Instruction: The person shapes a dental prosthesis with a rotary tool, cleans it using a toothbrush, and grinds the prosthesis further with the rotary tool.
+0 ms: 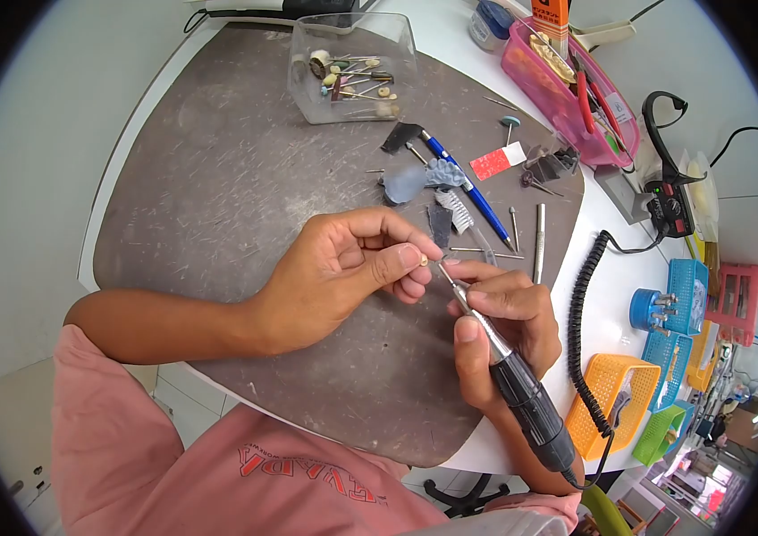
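Observation:
My left hand (357, 268) pinches a tiny yellowish piece, likely tooth-shaped (424, 261), between thumb and forefinger; most of it is hidden by the fingertips. In my right hand (509, 322) is a rotary handpiece (522, 393) with a silver front and black body, held like a pen. Its thin tip points up and left, right beside the small piece; whether they touch I cannot tell. Just beyond my fingers lie a blue dental model (444, 173), a toothbrush-like white brush head (456, 211), a blue pen (468, 189) and a dark abrasive scrap (439, 225).
A clear container (352, 112) of rotary burs stands at the back. To the right are a pink tool basket (567, 107), a coiled black cord (581, 313), a control box (668, 211), a yellow basket (589, 429) and a blue bur stand (647, 310). A metal rod (540, 243) lies near the mat's edge.

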The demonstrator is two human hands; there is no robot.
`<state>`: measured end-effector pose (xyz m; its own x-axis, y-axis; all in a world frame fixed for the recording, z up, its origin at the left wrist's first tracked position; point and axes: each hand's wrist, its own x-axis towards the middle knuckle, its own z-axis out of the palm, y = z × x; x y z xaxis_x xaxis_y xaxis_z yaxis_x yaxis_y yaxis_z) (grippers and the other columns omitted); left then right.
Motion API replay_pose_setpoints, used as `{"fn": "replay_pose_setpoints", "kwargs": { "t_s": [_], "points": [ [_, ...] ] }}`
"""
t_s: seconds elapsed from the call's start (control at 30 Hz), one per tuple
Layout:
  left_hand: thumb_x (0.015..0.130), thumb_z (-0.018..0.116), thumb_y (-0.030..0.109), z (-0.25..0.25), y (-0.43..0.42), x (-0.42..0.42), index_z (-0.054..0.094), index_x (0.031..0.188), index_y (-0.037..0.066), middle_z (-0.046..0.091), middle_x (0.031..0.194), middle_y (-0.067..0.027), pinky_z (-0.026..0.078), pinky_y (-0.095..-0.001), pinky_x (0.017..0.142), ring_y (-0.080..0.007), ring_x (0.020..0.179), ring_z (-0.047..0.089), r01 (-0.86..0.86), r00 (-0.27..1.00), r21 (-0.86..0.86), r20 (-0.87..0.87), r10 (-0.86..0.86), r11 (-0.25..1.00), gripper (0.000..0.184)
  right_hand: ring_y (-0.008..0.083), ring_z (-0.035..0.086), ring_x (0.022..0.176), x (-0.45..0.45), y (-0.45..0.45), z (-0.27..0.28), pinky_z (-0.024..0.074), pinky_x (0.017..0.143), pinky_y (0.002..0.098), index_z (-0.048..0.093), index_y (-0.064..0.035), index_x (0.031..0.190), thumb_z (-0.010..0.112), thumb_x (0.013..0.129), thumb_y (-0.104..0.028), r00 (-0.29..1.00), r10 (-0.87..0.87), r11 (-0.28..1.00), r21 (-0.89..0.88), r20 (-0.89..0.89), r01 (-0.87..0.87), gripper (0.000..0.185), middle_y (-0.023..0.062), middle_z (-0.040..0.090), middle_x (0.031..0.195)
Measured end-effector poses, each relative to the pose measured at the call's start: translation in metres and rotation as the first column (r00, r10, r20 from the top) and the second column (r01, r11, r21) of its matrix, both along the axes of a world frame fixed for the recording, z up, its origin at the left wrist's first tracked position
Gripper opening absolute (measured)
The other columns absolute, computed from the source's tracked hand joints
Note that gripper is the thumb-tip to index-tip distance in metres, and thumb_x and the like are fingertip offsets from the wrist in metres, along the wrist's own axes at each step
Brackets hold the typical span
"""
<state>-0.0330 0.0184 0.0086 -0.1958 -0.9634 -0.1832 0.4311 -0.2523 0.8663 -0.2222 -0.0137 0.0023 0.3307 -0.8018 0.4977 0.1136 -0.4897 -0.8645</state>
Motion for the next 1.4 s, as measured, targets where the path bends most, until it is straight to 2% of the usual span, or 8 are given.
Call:
{"fn": "replay_pose_setpoints", "kwargs": {
  "t_s": [0.37, 0.67, 0.8, 0.93, 1.4],
  "points": [
    [0.097, 0.056, 0.011, 0.0006, -0.0008, 0.0003, 0.059, 0.108, -0.002, 0.064, 0.091, -0.0067, 0.052, -0.0258, 0.078, -0.0107, 0.084, 0.061, 0.006, 1.000, 0.002, 0.011, -0.006, 1.000, 0.017, 0.0330, 0.071, 0.079, 0.0017, 0.0005, -0.0001, 0.0563, 0.067, 0.0343, 0.057, 0.0053, 0.084, 0.067, 0.071, 0.003, 0.999, 0.008, 0.999, -0.052, -0.053, -0.011, 0.016, 0.0148, 0.062, 0.073],
    [0.094, 0.058, 0.006, 0.0004, -0.0012, -0.0003, 0.060, 0.104, -0.003, 0.065, 0.092, -0.0092, 0.054, -0.0275, 0.080, -0.0126, 0.085, 0.064, 0.015, 0.999, -0.019, 0.041, -0.014, 1.000, 0.013, 0.0336, 0.070, 0.081, 0.0009, -0.0002, 0.0017, 0.0554, 0.069, 0.0342, 0.057, 0.0055, 0.084, 0.065, 0.072, 0.005, 0.994, 0.024, 0.999, -0.018, -0.108, -0.026, 0.015, 0.0145, 0.062, 0.074],
    [0.095, 0.057, 0.005, -0.0023, -0.0005, -0.0018, 0.059, 0.106, -0.003, 0.065, 0.093, -0.0099, 0.055, -0.0284, 0.080, -0.0136, 0.086, 0.064, 0.004, 1.000, -0.024, 0.024, -0.004, 1.000, 0.014, 0.0337, 0.070, 0.083, -0.0024, -0.0015, -0.0002, 0.0553, 0.070, 0.0340, 0.057, 0.0057, 0.086, 0.065, 0.074, 0.003, 0.999, 0.044, 0.999, -0.016, -0.029, -0.044, 0.015, 0.0145, 0.062, 0.075],
    [0.095, 0.056, 0.006, -0.0023, -0.0005, -0.0022, 0.057, 0.108, -0.002, 0.065, 0.094, -0.0109, 0.055, -0.0292, 0.081, -0.0147, 0.088, 0.065, -0.011, 1.000, -0.001, 0.007, 0.011, 1.000, 0.015, 0.0330, 0.070, 0.083, -0.0029, 0.0014, 0.0022, 0.0553, 0.070, 0.0338, 0.057, 0.0058, 0.086, 0.065, 0.074, 0.002, 1.000, 0.010, 0.997, 0.072, 0.002, -0.010, 0.014, 0.0158, 0.062, 0.076],
    [0.094, 0.058, 0.005, -0.0035, 0.0001, -0.0020, 0.056, 0.107, -0.002, 0.064, 0.097, -0.0111, 0.054, -0.0298, 0.082, -0.0151, 0.089, 0.065, -0.005, 1.000, -0.024, 0.011, 0.005, 1.000, 0.015, 0.0320, 0.071, 0.079, -0.0004, 0.0001, 0.0019, 0.0554, 0.068, 0.0326, 0.058, 0.0060, 0.082, 0.065, 0.067, 0.004, 1.000, -0.001, 1.000, 0.025, 0.024, 0.001, 0.016, 0.0171, 0.063, 0.073]
  ]
}}
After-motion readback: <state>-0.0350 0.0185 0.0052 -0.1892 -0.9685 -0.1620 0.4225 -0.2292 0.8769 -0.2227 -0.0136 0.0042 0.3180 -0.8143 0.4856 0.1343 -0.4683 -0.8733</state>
